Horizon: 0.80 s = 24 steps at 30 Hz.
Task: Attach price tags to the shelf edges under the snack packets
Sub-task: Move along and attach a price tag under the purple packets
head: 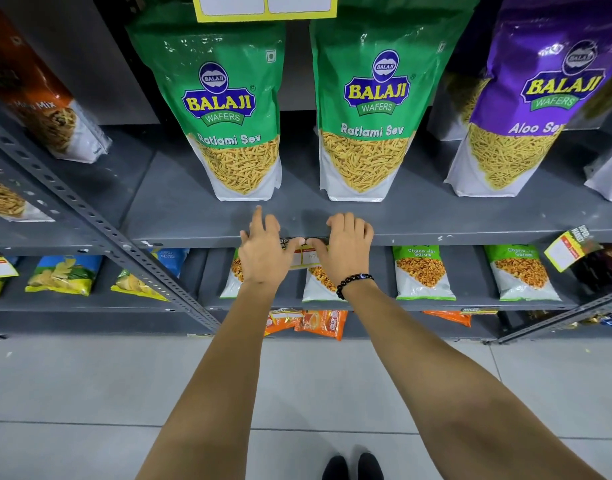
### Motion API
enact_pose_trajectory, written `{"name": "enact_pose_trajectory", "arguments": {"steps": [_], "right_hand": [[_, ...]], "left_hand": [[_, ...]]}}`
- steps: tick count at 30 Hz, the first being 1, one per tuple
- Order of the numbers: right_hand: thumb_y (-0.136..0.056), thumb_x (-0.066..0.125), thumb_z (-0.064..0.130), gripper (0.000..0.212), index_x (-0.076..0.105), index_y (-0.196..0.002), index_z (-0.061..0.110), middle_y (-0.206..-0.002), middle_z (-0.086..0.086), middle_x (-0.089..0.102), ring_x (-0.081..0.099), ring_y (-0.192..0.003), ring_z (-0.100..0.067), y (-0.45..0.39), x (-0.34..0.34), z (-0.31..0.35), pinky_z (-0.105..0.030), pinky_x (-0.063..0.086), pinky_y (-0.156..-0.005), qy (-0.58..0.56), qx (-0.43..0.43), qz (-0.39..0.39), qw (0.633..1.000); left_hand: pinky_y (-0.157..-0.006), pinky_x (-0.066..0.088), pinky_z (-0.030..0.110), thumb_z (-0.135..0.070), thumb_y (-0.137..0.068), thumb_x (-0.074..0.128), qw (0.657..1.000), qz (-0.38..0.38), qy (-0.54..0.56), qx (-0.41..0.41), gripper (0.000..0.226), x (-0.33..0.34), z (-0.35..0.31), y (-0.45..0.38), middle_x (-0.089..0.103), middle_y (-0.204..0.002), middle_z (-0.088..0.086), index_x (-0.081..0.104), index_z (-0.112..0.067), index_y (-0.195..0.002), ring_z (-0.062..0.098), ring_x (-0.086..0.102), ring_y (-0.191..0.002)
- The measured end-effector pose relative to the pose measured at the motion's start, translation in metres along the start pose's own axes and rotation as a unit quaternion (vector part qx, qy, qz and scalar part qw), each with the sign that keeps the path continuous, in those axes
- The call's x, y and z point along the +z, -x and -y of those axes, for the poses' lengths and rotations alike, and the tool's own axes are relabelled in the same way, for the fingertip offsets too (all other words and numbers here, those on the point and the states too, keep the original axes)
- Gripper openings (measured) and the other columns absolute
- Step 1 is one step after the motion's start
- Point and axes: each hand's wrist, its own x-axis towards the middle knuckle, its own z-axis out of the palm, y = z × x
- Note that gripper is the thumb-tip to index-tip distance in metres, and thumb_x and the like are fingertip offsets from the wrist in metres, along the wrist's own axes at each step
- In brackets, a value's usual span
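Two green Ratlami Sev packets [228, 109] [370, 105] stand upright on a grey metal shelf [471, 216]. On the shelf's front edge, between and below them, a yellow price tag [306, 256] is pressed flat. My left hand [263, 251] holds its left end and my right hand [346, 247] its right end, thumbs on the tag and fingers resting over the shelf lip. Most of the tag is hidden behind my hands. A black bead bracelet [353, 284] sits on my right wrist.
A purple Aloo Sev packet [526, 109] stands at right, an orange mix packet [45, 109] at left. Another yellow tag [567, 251] hangs on the same edge far right, one [263, 6] on the shelf above. Lower shelves hold small packets [424, 271]. A perforated upright [100, 230] runs diagonally at left.
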Motion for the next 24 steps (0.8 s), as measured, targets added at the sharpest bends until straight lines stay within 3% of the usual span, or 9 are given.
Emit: {"name": "enact_pose_trajectory", "arguments": {"steps": [3,7,11,15,21,24], "right_hand": [[-0.084,0.061,0.038,0.035,0.049,-0.102,0.01,-0.103,-0.013,0.056,0.049,-0.1,-0.034,-0.001,0.001,0.001,-0.047,0.034,-0.098,0.015,0.004,0.01,1.0],[-0.086,0.061,0.029,0.033,0.049,-0.109,0.009,-0.11,-0.013,0.057,0.049,-0.106,-0.033,0.0,-0.012,-0.004,-0.045,0.033,-0.1,-0.031,-0.016,0.028,0.999],[-0.087,0.058,0.019,0.041,0.045,-0.124,0.007,-0.132,-0.017,0.051,0.041,-0.127,-0.033,0.016,-0.034,-0.051,-0.05,0.024,-0.113,-0.007,-0.084,0.024,0.996],[-0.091,0.055,0.017,0.046,0.04,-0.132,0.004,-0.147,-0.019,0.037,0.028,-0.139,-0.034,0.034,-0.069,-0.123,-0.053,0.019,-0.115,0.03,-0.03,-0.009,0.999],[-0.088,0.057,0.009,0.041,0.047,-0.127,-0.001,-0.146,-0.024,0.035,0.029,-0.137,-0.04,0.052,-0.136,-0.256,-0.06,0.023,-0.111,0.075,0.089,-0.047,0.992],[-0.087,0.059,0.007,0.038,0.049,-0.123,-0.002,-0.147,-0.025,0.033,0.027,-0.138,-0.041,0.054,-0.16,-0.316,-0.061,0.022,-0.111,0.083,0.12,-0.04,0.988]], "left_hand": [[-0.08,0.053,0.052,-0.047,-0.079,0.066,1.0,0.011,0.004,-0.008,0.05,-0.002,-0.002,-0.002,0.034,-0.148,0.015,0.046,-0.007,-0.101,0.044,0.054,-0.11],[-0.105,0.037,0.056,-0.041,-0.081,0.066,0.999,0.024,0.012,-0.029,0.054,-0.003,-0.01,0.0,0.023,-0.152,0.019,0.044,-0.005,-0.115,0.042,0.048,-0.122],[-0.116,0.019,0.052,-0.032,-0.087,0.061,0.996,-0.031,-0.025,0.082,0.058,0.004,-0.039,0.012,0.018,-0.153,0.024,0.038,-0.001,-0.131,0.038,0.021,-0.141],[-0.118,0.012,0.047,-0.033,-0.089,0.057,0.981,0.01,-0.01,0.192,0.062,0.019,-0.112,0.022,0.016,-0.154,0.022,0.031,-0.004,-0.137,0.036,0.013,-0.143],[-0.119,0.003,0.043,-0.033,-0.094,0.048,0.952,0.063,-0.013,0.301,0.059,0.056,-0.251,0.044,0.005,-0.157,0.017,0.023,-0.009,-0.142,0.033,0.004,-0.145],[-0.119,0.003,0.043,-0.029,-0.095,0.048,0.941,0.066,-0.006,0.332,0.055,0.069,-0.316,0.046,0.008,-0.156,0.017,0.027,-0.008,-0.141,0.034,0.006,-0.144]]}}
